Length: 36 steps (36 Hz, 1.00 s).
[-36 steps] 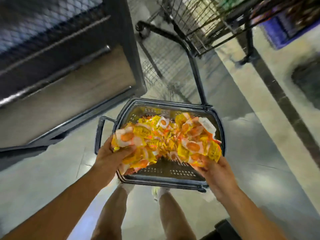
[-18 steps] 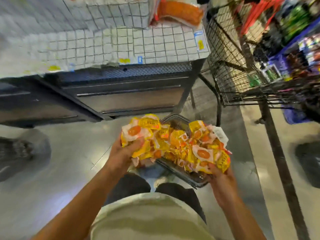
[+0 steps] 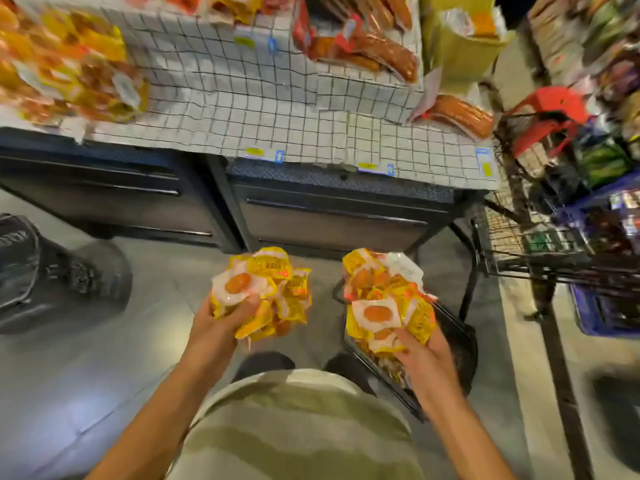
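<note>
Left hand (image 3: 216, 329): packets (image 3: 263, 289) gripped in a bunch. Right hand (image 3: 427, 355): second bunch (image 3: 384, 306) clutched above basket (image 3: 462, 341). Step judged: carry from basket to display. Next: both bunches to be raised onto table (image 3: 277, 126) beyond and released.

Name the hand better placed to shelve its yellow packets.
Probably left: the left hand grips yellow plastic snack packets nearer the matching yellow packs piled on the white grid-topped table; the right hand holds its bunch over the black plastic basket.
</note>
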### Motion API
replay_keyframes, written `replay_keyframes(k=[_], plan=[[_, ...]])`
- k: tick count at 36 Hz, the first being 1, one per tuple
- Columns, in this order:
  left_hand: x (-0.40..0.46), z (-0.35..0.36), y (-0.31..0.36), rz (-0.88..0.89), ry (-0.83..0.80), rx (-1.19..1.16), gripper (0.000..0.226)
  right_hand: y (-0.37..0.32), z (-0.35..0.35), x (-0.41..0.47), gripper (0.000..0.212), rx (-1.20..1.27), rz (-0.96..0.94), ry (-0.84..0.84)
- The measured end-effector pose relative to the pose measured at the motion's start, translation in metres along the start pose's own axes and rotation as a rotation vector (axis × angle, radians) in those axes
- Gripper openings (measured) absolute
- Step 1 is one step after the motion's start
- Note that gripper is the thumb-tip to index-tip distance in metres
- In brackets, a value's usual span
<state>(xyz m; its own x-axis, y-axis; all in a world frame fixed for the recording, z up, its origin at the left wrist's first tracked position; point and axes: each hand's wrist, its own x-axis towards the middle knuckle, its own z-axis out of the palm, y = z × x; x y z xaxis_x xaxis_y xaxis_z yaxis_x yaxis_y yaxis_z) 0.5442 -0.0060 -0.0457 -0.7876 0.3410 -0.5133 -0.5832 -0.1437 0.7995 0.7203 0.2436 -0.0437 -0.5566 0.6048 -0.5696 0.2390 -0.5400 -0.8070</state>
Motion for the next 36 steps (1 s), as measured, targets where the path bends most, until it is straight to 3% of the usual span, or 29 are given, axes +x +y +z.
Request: replay_keyframes(k=[8,16,20,25,36], plan=[[0.006,-0.109,0.049,0.066,0.133,-0.007,0.051,0.023,0.136,-0.005,0.037,-0.066,0.026,-0.134],[0.005,-0.173,0.078,0.145,0.286,-0.06,0.05,0.014,0.23,0.0,0.036,0.059,0.141,-0.293],[0.012,-0.189,0.089,0.158,0.325,-0.135,0.056,0.002,0.271,0.012,0.039,0.023,0.15,-0.344],[0.035,-0.201,0.109,0.185,0.377,-0.166,0.047,-0.015,0.318,0.039,0.044,-0.029,0.143,-0.45],[0.109,-0.201,0.206,0.248,0.542,-0.092,0.052,-0.058,0.43,0.129,0.056,-0.06,0.204,-0.603]])
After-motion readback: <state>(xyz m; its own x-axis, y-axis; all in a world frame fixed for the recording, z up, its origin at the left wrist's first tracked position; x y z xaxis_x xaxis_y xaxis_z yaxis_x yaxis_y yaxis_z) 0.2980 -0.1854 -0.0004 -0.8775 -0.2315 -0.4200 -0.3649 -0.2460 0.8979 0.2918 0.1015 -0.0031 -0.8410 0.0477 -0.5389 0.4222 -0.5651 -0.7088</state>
